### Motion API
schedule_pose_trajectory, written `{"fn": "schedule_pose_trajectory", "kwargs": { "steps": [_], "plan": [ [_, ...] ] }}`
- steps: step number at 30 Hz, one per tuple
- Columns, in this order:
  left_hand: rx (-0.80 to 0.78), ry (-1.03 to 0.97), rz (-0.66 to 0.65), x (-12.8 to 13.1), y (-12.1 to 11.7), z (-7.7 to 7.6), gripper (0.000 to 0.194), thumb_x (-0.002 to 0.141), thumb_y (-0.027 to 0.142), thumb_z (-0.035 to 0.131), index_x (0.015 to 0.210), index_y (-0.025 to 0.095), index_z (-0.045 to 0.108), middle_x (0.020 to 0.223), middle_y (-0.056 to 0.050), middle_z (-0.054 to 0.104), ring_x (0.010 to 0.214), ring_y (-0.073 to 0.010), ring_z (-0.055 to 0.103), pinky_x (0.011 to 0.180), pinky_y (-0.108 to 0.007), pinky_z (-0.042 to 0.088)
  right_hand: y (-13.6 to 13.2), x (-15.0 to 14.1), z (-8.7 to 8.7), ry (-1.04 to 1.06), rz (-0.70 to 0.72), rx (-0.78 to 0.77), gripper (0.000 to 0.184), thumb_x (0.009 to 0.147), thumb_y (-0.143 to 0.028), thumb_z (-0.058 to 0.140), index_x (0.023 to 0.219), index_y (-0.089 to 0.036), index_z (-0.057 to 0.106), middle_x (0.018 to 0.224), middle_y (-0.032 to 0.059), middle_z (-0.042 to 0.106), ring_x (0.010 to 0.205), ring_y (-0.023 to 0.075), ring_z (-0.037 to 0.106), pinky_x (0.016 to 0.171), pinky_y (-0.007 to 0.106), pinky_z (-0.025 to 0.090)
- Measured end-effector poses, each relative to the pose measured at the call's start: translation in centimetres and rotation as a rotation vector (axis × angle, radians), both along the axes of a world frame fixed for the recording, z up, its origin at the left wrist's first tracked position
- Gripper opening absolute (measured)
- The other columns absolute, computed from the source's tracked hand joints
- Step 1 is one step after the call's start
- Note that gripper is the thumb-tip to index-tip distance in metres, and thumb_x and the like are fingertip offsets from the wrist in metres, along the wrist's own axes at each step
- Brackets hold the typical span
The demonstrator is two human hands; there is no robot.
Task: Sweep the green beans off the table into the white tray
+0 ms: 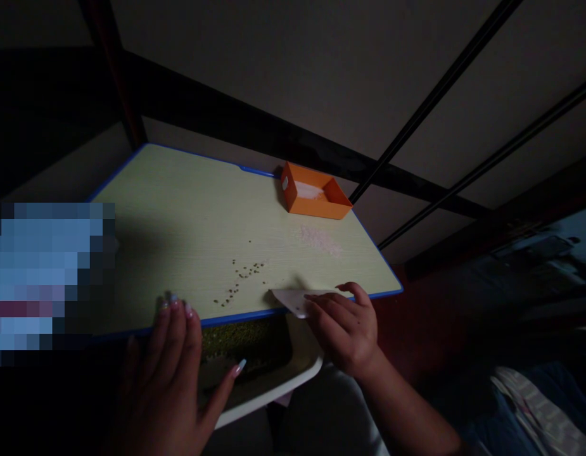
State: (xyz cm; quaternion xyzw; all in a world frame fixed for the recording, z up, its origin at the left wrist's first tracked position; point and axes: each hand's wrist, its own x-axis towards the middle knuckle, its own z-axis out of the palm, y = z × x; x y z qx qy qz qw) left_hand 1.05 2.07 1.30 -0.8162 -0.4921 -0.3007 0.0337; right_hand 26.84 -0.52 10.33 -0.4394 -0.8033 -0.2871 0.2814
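Observation:
My right hand (347, 326) grips a thin white card-like piece (293, 303) at the table's near edge, its tip pointing left. My left hand (171, 367) holds nothing; its fingertips rest at the blue edge and the thumb is spread to the right. Several small dark beans or seeds (245, 273) lie scattered on the pale table (192, 202) between my hands. Beyond my right hand is a loose pile of white grains (321, 239). A white-rimmed tub (273, 391) below the table edge holds many small green beans (242, 339).
An orange open box (316, 208) with white grains inside stands at the table's far right edge. A blurred-out bright screen (36, 278) is at the left. Panelled walls rise behind the table. Fabric (535, 405) lies at the lower right.

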Motion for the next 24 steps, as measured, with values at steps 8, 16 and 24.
{"fn": "schedule_pose_trajectory", "kwargs": {
  "steps": [8,16,24],
  "plan": [
    [0.058,0.006,-0.005,0.0,0.1,-0.1,0.086,0.091,0.051,0.042,0.160,0.015,0.006,0.160,-0.030,0.043,0.151,-0.0472,0.039,0.104,-0.080,0.046,0.1,-0.4,-0.2,0.015,0.000,-0.010,0.014,0.101,-0.012,0.054,0.101,-0.019,0.066,0.088,0.0037,0.082,0.077,0.0144,0.072,0.084,0.039,0.044],
    [0.029,-0.016,0.009,-0.1,0.1,-0.4,0.086,0.091,0.052,0.041,0.161,0.019,0.005,0.163,-0.025,0.040,0.154,-0.0433,0.036,0.108,-0.078,0.044,1.3,-0.9,-0.2,-0.021,-0.075,-0.004,0.015,0.102,-0.014,0.053,0.100,-0.018,0.067,0.088,0.0025,0.081,0.073,0.0148,0.069,0.082,0.037,0.041],
    [0.073,-0.032,-0.007,-0.1,0.2,-0.7,0.085,0.089,0.050,0.043,0.160,0.017,0.009,0.166,-0.023,0.035,0.153,-0.0453,0.037,0.105,-0.081,0.045,2.9,-0.1,-0.1,-0.048,-0.182,0.036,0.010,0.099,-0.016,0.060,0.093,-0.018,0.068,0.081,0.0015,0.079,0.066,0.0139,0.065,0.075,0.036,0.038]
  ]
}}
